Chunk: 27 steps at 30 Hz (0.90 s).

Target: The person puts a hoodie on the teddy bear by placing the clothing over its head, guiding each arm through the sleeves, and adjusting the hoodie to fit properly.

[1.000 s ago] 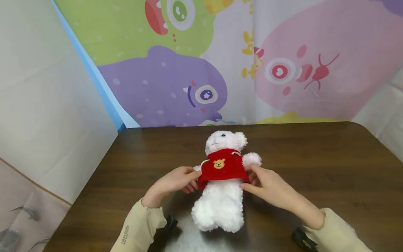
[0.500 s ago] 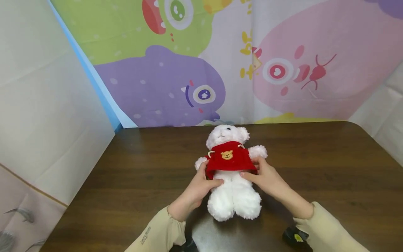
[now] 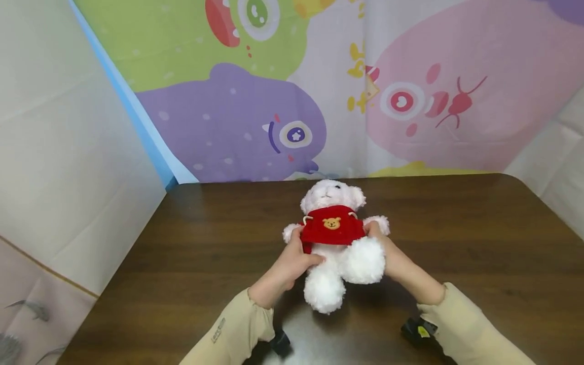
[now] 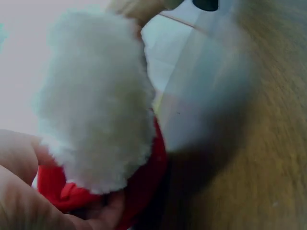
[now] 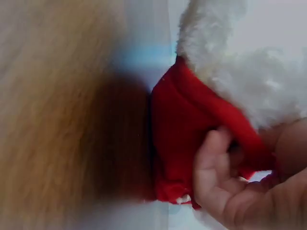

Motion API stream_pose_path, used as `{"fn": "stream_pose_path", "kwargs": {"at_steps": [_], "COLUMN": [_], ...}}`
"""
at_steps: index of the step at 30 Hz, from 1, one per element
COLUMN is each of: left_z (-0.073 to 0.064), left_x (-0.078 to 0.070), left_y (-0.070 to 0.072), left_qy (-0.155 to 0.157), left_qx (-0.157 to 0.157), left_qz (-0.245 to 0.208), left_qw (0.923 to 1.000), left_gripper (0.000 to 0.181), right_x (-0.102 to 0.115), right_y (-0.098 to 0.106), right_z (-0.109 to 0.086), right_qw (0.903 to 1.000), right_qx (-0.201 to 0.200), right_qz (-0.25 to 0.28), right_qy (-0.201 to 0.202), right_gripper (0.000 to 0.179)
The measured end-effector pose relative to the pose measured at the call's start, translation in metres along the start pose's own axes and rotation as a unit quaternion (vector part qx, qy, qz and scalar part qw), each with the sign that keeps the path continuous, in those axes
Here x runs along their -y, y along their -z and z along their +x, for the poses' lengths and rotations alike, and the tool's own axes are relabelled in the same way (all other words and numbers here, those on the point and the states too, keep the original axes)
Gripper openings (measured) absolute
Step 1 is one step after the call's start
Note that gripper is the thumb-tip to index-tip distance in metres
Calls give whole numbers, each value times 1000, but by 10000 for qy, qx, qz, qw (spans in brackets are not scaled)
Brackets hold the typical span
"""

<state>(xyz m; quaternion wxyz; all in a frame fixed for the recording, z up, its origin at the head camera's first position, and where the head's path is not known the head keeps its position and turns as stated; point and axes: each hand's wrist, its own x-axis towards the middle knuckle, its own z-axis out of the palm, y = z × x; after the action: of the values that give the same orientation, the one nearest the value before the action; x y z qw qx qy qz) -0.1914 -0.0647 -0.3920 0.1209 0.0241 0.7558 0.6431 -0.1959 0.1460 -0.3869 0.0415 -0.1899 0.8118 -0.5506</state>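
A white plush teddy bear (image 3: pixel 326 294) in a red top (image 3: pixel 315 233) with a bear-face patch leans back on the table, facing me. My left hand (image 3: pixel 292 261) grips its side at the top's lower edge, thumb across the belly. In the left wrist view the fingers of that left hand (image 4: pixel 29 191) curl against the red cloth, beside a fluffy white leg (image 4: pixel 96 105). My right hand (image 3: pixel 390 253) holds the other side, partly hidden behind the raised leg. Seen from the right wrist, the right hand (image 5: pixel 240 191) has curled fingers on the top's hem.
The brown wooden table (image 3: pixel 205 263) extends to both sides of the bear. A cartoon-printed curtain (image 3: pixel 255 126) hangs behind the far edge, with a pale sheet (image 3: pixel 68 126) at the left. Dark wrist devices (image 3: pixel 417 330) sit below both sleeves.
The bear has shifted right and slightly away from me, turning straighter. My left hand has moved right, its thumb now on the belly. The bear's leg by my right hand has risen.
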Motion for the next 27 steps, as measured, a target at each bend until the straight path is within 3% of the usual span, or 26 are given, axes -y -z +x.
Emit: {"fn": "stream_pose_path", "kwargs": {"at_steps": [3,5,6,8,12,16,22,27], "left_z": [1,2,2,4,6,8,10,12], "left_x": [-5,-8,-10,-11,-8,-6,-11,-12], "left_y": [10,17,20,23,23,23,24,25], "left_qy": [368,610,675,704,410,140,-338,-498], "left_qx": [345,527,553,432,74,192,532,694], "left_qz": [95,146,148,178,298,189,-145,-209], "left_qw": [9987,9966,9961,9964,9987,9995,9979,9961], "left_gripper": [79,73,69,59,44,57,68,72], "right_x": [4,8,9,10,8,5,12,13], "right_y": [7,14,16,21,23,26,41,42], "right_z": [2,4,5,7,10,12,19,18], "right_qw": [9954,9862,9809,9781,9871,9903,9967,9976], "right_qx": [578,998,1114,1154,860,722,458,552], "right_qz": [127,240,335,333,-335,-879,-667,-408], "right_qy": [-753,-1297,-1559,-1698,-1312,-800,-37,21], "right_gripper": [49,54,56,57,45,35,36,40]}}
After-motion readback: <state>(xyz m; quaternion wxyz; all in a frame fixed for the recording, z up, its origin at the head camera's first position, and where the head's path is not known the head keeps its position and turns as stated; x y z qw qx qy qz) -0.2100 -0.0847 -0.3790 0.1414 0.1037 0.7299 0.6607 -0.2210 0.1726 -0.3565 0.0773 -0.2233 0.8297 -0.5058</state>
